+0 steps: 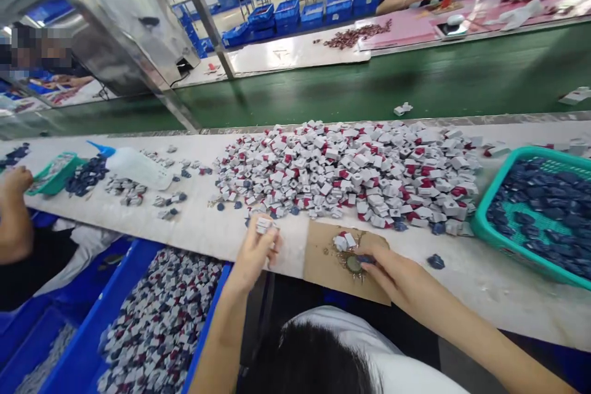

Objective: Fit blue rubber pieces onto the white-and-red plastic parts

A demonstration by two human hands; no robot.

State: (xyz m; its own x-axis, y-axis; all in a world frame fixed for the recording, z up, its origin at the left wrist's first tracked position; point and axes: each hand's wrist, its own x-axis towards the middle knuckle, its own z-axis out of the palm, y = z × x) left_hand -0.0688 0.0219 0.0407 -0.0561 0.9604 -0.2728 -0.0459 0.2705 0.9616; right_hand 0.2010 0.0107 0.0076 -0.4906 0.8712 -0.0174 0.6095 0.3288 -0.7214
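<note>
While both hands worked at the near edge of the white bench [194,228], the left hand [253,252] was closed in a pinch on a small white-and-red piece [265,225], its shape mostly hidden by the fingers. The right hand [388,274] was closed on a dark blue piece [364,258], partly covered by the fingertips and right over a round grey-green patch [354,264] on a cardboard sheet [323,265]; patch material hard to make out. Two white pieces [341,242] lay just beside the patch, among brown specks. Further in, a big heap of white-and-red pieces [346,172] filled mid-bench. A teal basket [530,215] of dark blue pieces sat at the right, cut off by the frame. Left along the bench, a squeeze bottle [136,167] with a blue nozzle lay on its side. A co-worker's hand [18,181] was at the far left, near a teal tray [53,173]. Below the near edge, a blue bin [157,320] held assembled-looking white-and-dark pieces, cut off at the bottom. Dark hair [314,363] blocked the lower middle.
</note>
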